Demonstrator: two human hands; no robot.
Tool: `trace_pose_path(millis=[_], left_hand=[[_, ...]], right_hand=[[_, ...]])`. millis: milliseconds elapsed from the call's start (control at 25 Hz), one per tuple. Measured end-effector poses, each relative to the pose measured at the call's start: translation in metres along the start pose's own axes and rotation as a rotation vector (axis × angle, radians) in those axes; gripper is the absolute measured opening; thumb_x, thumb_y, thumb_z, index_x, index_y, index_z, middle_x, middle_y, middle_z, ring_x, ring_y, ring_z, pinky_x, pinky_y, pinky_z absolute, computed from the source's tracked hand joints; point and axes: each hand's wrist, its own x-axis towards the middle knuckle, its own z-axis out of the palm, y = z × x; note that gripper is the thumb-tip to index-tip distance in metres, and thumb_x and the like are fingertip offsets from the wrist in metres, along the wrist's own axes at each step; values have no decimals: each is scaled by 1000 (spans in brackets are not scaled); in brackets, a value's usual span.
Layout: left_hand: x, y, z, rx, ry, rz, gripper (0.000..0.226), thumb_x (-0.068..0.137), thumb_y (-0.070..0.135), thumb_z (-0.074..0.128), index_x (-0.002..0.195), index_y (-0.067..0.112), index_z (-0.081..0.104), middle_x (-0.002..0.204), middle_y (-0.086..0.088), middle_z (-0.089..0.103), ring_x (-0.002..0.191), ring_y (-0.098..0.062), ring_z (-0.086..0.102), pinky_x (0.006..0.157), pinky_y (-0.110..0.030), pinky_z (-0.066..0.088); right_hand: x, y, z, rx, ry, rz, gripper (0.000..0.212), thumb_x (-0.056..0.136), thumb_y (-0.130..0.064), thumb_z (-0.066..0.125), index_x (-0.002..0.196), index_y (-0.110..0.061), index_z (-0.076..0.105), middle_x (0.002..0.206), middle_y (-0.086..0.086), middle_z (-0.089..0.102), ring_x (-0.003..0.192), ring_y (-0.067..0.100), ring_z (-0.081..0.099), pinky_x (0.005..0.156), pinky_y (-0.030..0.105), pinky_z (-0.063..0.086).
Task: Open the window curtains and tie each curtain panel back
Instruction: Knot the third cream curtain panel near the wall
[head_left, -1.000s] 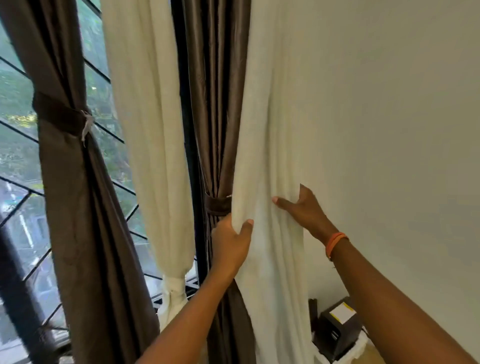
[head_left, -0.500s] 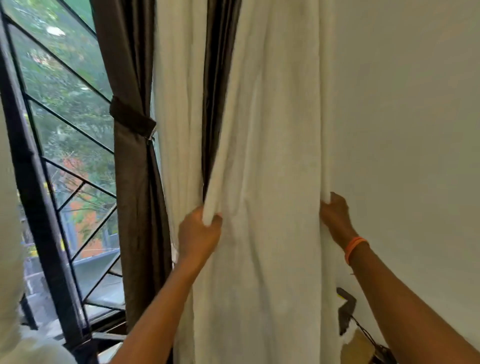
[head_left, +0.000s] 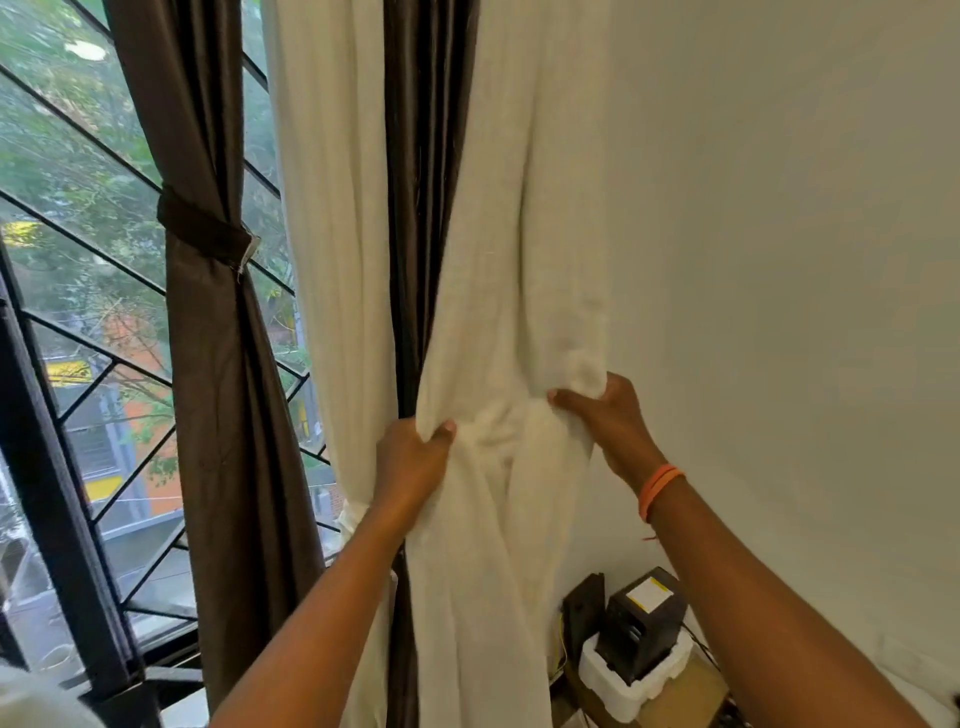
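A cream curtain panel hangs by the wall at the right of the window. My left hand grips its left edge and my right hand grips its right edge, bunching the cloth between them at waist height. Behind it hangs a dark brown panel. To its left hangs a second cream panel, knotted low down. Further left a brown panel is held in by a brown tieback.
The window has black diagonal bars and a thick black frame. A white wall stands close on the right. A black box in white foam sits on a cardboard carton at the lower right.
Both hands have drawn together, gathering the spread cream panel into a bunch. The view has swung slightly right and down, showing the black box again.
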Motion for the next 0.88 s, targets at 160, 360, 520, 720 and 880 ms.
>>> trace_pose_path(millis=[160,360,520,720,880], left_hand=[[12,-5,-21,326,292,59,26,96,22,53,107,3,67,95,-16,67,95,-38,62,70,-30,37],[4,-11,25,139,97,131,32,99,33,51,124,15,61,114,-1,67,109,-22,62,88,-28,46],[-5,1,65,-155,-185,75,30,84,49,67,110,33,65,101,15,70,89,2,68,76,-15,53],[18,-8,50,26,-79,27,37,82,27,76,114,9,68,106,-5,70,93,-19,66,80,-29,52],[19,-8,48,121,39,47,21,89,26,68,103,10,68,87,3,62,85,-18,61,70,-23,43]], right_hand=[[28,26,-52,15,398,65,61,53,-35,83,100,-6,57,98,10,64,86,31,66,74,40,55],[13,21,-24,346,-162,370,64,77,-43,77,132,-15,59,122,10,69,104,20,70,91,41,57],[-16,13,34,379,-356,371,26,97,-24,55,113,-9,68,104,10,74,96,24,71,89,39,55],[2,35,-4,-172,-44,-2,26,91,-36,67,90,-12,58,89,10,65,78,29,64,68,42,55],[23,39,-51,-111,122,37,21,91,-24,69,79,-12,56,66,-2,51,56,15,44,48,27,35]])
